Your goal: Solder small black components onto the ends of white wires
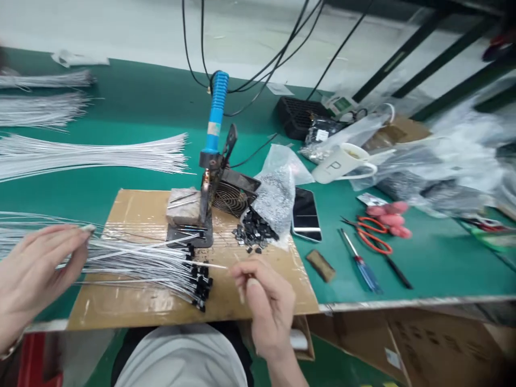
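My right hand [268, 301] has its fingers closed in a pinch at the end of a thin white wire [213, 265]. That wire reaches back leftward over a bundle of white wires [145, 263], whose right ends carry small black connectors [201, 282]. On the left, my left hand [48, 263] lies over the bundle, thumb and fingers pressed together on white wire; which strand is hard to make out. Beneath the bundle is a tape-covered cardboard sheet [234, 306]. Just behind it, a blue-handled soldering iron [217, 113] stands tilted in a holder.
Behind the cardboard's middle sit a small fan [231, 196] and a bag spilling black pieces [258, 228]. Rightward are a phone [306, 214], a white mug [342, 164], a screwdriver [360, 263] and orange-handled scissors [374, 236]. More wire bundles [92, 153] lie at left.
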Available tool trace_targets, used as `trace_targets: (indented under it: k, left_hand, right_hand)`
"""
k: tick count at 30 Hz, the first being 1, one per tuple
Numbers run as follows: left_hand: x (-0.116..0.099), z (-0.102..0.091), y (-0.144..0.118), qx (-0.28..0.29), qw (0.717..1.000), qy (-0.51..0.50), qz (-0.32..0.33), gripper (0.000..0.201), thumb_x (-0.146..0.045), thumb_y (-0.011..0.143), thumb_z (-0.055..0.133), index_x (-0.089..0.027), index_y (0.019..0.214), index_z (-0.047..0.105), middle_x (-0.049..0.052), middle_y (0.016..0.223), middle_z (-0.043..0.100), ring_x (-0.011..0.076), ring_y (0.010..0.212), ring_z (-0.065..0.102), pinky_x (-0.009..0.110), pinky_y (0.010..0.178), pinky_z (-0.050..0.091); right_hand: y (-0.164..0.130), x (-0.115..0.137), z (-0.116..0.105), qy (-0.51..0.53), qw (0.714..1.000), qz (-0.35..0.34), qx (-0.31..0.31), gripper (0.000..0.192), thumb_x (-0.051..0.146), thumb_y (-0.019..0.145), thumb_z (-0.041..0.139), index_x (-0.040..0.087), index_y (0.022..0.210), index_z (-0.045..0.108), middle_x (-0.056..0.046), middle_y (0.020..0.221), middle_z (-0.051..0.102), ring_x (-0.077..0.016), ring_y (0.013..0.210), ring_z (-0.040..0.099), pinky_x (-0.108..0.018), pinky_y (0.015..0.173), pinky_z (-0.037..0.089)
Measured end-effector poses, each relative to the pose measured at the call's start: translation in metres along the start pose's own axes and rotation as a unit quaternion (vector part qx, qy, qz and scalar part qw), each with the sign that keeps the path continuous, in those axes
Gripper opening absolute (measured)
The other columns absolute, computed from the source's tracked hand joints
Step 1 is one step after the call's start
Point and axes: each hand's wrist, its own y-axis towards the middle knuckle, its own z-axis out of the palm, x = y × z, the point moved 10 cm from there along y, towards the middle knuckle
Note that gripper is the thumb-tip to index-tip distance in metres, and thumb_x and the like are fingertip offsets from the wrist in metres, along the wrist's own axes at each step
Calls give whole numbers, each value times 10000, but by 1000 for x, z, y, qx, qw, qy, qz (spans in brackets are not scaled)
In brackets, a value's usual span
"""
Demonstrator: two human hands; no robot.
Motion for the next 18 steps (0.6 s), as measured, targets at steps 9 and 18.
trace_targets:
  k: [9,18]
  left_hand:
    - [-37,24,-21,29,989,19,140,437,-19,764,834,-190,1145,706,114,1012,848,284,860,810,444,924,633]
    - [-63,37,-2,53,994,-36,87,313,-4,828,792,-247,1006,706,27,900,860,215,809,806,381,911,649]
  right_hand:
    - [0,5,13,3,1000,20,2,313,197,998,624,200,691,568,51,627,499,-90,562,452,-221,529,348]
    - [-7,-16,30,32,997,71,8,303,249,903,767,193,651,609,44,620,569,-92,556,501,-210,529,407]
